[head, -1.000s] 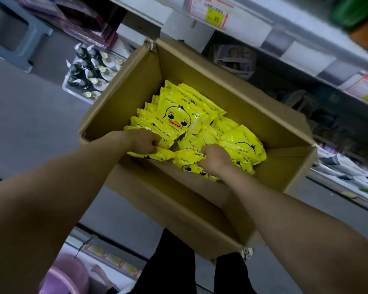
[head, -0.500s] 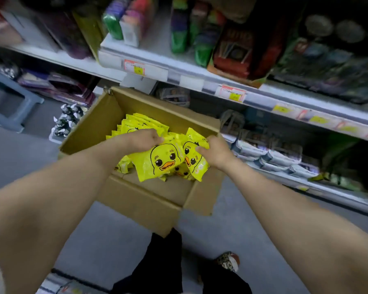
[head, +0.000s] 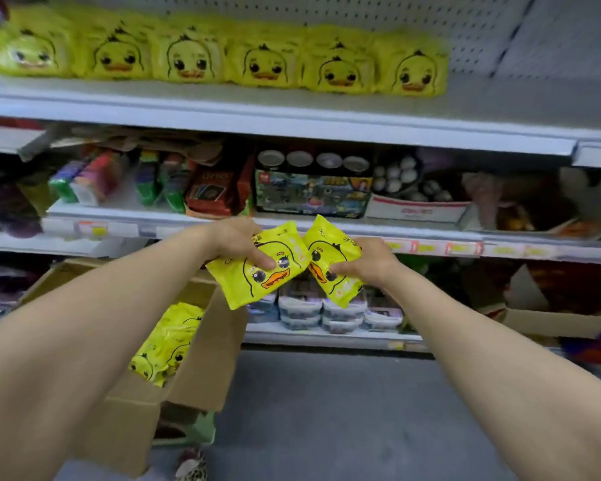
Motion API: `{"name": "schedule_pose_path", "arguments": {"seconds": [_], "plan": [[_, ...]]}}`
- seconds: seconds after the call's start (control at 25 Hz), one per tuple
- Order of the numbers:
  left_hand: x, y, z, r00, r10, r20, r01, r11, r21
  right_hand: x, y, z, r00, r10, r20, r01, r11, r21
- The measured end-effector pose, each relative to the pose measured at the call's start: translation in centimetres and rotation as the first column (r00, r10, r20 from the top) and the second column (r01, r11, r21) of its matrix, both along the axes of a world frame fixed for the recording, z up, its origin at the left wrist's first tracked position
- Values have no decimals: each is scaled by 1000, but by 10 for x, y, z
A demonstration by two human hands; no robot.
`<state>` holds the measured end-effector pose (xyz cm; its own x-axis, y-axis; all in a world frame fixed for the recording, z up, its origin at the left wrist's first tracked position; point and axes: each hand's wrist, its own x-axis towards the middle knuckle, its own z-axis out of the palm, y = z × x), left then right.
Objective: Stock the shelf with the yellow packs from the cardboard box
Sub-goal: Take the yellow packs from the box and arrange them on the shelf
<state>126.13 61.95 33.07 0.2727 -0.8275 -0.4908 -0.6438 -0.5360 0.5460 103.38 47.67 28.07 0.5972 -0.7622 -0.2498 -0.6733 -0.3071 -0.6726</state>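
Head view: two bare forearms reach out in front of shop shelving, each hand carrying one pack at the height of the lower shelves.
Left hand (head: 238,243): its grip is clamped on the upper part of the left pack, with fingers curled over the printed front.
Left pack (head: 254,289): a flat, pillow-shaped pouch of glossy yellow film. It has a cartoon duck face with an orange beak and is tilted down to the left.
Right hand (head: 368,262): its grip is clamped on the right pack, with fingertips pressed into its face.
Right pack (head: 327,244): the same shiny yellow pouch, tilted the other way. Its edge meets the left pack between the hands.
Cardboard box (head: 202,345): plain matte brown board with an open top. It sits low on the left beneath the left forearm, with one flap hanging outward.
Packs in the box (head: 169,341): more crinkled yellow duck pouches lie heaped inside.
Top shelf (head: 292,109): pale, smooth metal with a long, straight front lip, above both hands.
Shelf row (head: 264,60): six yellow duck packs stand upright, face out, side by side; they are blurred.
Back panel (head: 361,12): grey pegboard dotted with small holes.
Middle shelf (head: 118,211): holds coloured card boxes and round-lidded tins; the print is too blurred to read.
Floor (head: 327,411): grey and smooth.
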Motion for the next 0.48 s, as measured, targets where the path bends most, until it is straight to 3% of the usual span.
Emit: {"name": "schedule_pose_path", "arguments": {"seconds": [0.24, 0.48], "plan": [[-73, -83, 86, 992, -119, 44, 124, 981, -149, -90, -75, 75, 972, -156, 177, 174, 980, -94], [-109, -172, 143, 954, -228, 196, 274, 928, -254, -141, -143, 133, 933, -215, 287, 277, 941, -195]]}}
